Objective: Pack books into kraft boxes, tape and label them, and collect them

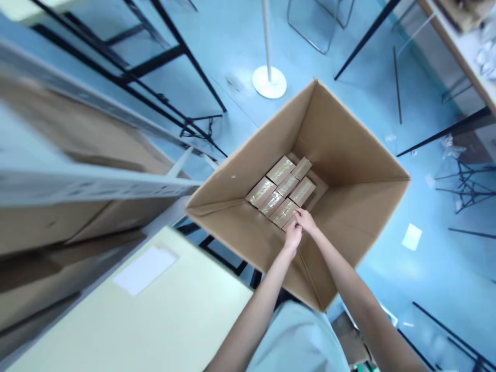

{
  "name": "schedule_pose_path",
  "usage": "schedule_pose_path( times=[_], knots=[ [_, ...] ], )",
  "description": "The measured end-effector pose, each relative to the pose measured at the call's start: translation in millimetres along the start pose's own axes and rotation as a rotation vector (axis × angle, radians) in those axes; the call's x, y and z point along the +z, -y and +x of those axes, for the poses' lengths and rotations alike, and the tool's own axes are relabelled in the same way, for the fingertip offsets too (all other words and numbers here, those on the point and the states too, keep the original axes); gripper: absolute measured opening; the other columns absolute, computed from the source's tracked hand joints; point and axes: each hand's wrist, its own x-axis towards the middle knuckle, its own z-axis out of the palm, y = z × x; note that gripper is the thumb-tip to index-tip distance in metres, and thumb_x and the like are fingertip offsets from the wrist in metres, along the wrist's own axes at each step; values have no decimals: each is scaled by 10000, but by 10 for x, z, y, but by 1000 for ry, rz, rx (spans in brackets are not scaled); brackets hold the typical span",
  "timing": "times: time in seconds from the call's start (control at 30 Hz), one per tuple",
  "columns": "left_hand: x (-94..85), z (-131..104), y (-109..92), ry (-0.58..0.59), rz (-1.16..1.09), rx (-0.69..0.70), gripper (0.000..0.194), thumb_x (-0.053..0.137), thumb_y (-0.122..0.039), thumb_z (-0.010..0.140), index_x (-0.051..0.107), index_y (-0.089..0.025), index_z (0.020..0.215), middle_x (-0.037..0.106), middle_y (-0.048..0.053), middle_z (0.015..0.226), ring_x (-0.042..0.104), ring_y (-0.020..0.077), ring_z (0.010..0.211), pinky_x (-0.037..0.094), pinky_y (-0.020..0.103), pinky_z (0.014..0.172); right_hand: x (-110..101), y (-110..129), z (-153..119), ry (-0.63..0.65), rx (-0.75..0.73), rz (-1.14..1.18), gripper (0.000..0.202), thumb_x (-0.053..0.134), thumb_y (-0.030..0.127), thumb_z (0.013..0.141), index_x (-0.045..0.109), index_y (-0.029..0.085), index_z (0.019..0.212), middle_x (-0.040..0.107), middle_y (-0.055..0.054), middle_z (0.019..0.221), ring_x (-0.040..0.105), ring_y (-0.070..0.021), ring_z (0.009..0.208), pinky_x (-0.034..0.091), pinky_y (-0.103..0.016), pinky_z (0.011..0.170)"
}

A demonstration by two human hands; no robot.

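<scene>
A large open cardboard box (pixel 349 129) stands in front of me, with several small cardboard boxes (pixel 302 191) laid in rows on its bottom. Shiny clear tape runs over their tops. Both my hands reach down inside, close together at the near corner of the rows. My left hand (pixel 293 237) has its fingers closed at a small cardboard box (pixel 288 224), partly hidden there. Beside it, my right hand (pixel 305 221) is also closed, its fingertips at the same small box and near the taped box (pixel 284 213) behind it.
A pale yellow tabletop (pixel 186 320) with a white sheet (pixel 145 269) lies at my left. Metal shelving (pixel 96 183) holding cardboard boxes rises beyond it. A white round stand base (pixel 269 82) is on the blue floor behind the large box. Black table legs stand around.
</scene>
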Motion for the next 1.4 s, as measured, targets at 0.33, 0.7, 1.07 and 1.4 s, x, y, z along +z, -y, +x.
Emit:
schedule_pose_path(
  times=[0.33,0.7,1.07,1.4],
  knots=[
    [-1322,-2655,-288,-83,-394,444,495,892,-672,786,779,-199,873,846,105,1012,788,289,1059,592,426,1029,178,764,-2784,46,-583,383,622,734,749,953,839,205,1236,841,-166,1303,785,-358,1241,608,-521,1131],
    [-2491,-6068,2084,-644,-963,794,331,849,-509,816,745,-195,825,819,96,1049,734,275,1105,540,397,1068,2816,1150,-5712,882,-887,18,585,780,757,922,842,241,1192,867,-146,1231,816,-341,1195,627,-551,1134],
    [-2421,-7578,3938,-1329,-1422,959,265,774,-457,812,683,-214,762,687,44,872,674,224,948,556,359,1002,4692,460,-7499,1440,-1008,-668,512,752,730,937,866,293,1180,850,-117,1290,779,-354,1251,617,-530,1145],
    [-2525,-8216,5228,-1774,-1771,694,325,751,-524,761,764,-204,817,843,146,1067,791,337,1101,609,461,1080,6212,-135,-8420,1875,-951,-1141,530,725,712,948,836,248,1177,857,-98,1185,793,-312,1164,612,-475,1109]
  ],
)
